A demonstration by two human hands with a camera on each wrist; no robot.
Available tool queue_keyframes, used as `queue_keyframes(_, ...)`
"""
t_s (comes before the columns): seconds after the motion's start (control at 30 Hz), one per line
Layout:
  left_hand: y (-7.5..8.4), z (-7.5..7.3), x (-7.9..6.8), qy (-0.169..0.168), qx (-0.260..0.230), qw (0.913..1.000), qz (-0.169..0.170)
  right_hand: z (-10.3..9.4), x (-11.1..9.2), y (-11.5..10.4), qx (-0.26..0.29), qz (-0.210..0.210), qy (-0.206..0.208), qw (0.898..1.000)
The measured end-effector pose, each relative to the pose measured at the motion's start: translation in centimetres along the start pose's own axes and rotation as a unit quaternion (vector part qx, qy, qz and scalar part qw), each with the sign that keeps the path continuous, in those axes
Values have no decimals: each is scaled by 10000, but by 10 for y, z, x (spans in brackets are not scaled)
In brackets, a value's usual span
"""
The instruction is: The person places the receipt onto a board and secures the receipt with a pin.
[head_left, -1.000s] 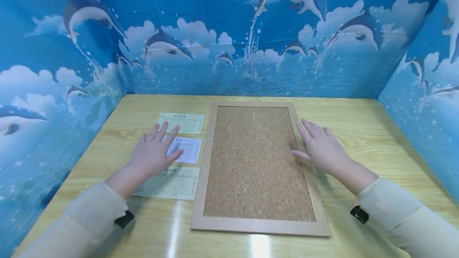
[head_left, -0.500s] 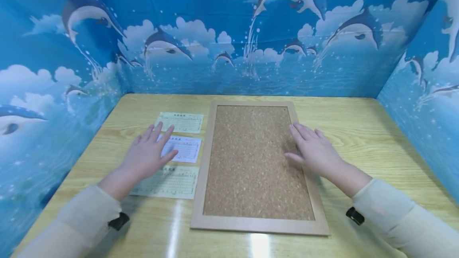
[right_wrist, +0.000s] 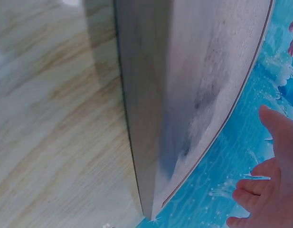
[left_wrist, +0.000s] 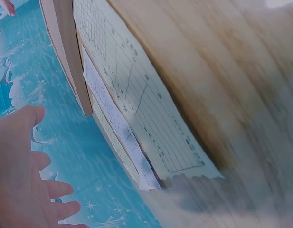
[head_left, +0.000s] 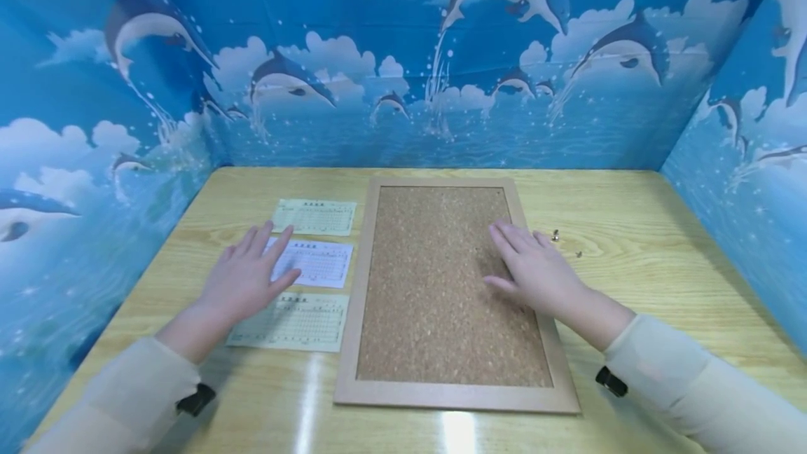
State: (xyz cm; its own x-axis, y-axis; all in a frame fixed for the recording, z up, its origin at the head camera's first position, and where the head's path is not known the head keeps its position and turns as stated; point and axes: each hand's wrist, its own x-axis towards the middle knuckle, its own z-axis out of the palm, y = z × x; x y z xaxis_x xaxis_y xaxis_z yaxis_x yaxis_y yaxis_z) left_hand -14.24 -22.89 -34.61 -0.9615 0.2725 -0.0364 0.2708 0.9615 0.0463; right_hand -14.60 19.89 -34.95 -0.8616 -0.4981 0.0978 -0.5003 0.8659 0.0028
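Observation:
My left hand [head_left: 236, 282], fingers straight and spread, hovers over the left edges of three printed slips; nothing is held in it. The upper slip [head_left: 324, 218] is pale green, the middle slip [head_left: 324, 265] whitish-lilac and the lower slip [head_left: 309, 331] pale green and larger. Beside them lies a wood-framed cork board [head_left: 441, 286]. Across its right side reaches my right hand [head_left: 536, 268], palm down with fingers extended and nothing in its grasp. In the right wrist view the fingers [right_wrist: 253, 186] appear beyond the board's frame [right_wrist: 144, 95].
Two small shiny metal pieces, resembling thumbtacks [head_left: 555, 235], lie on the wooden table [head_left: 630, 244] to the right of the board. A blue dolphin-print cloth [head_left: 403, 90] walls in the back and both sides. Each sleeve has a dark wrist device [head_left: 195, 399] below it.
Both hands have shifted left, the right one farther over the cork board. The small metal pieces at the right, hidden before, now show. Board and slips stay in place.

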Motion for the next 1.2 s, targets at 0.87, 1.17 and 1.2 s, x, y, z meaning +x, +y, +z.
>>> queue_keyframes(0.87, -11, 0, -10, 102, 11, 9999, 74, 0, 9, -29, -45, -515, 201, 9985)
queue_keyframes(1.17, -13, 2, -13, -10, 25, 10000, -15, 1, 13, -38, -152, -583, 67, 9982)
queue_keyframes(1.2, -13, 2, -13, -11, 18, 10000, -28, 1, 14, -40, -153, -578, 15, 9982)
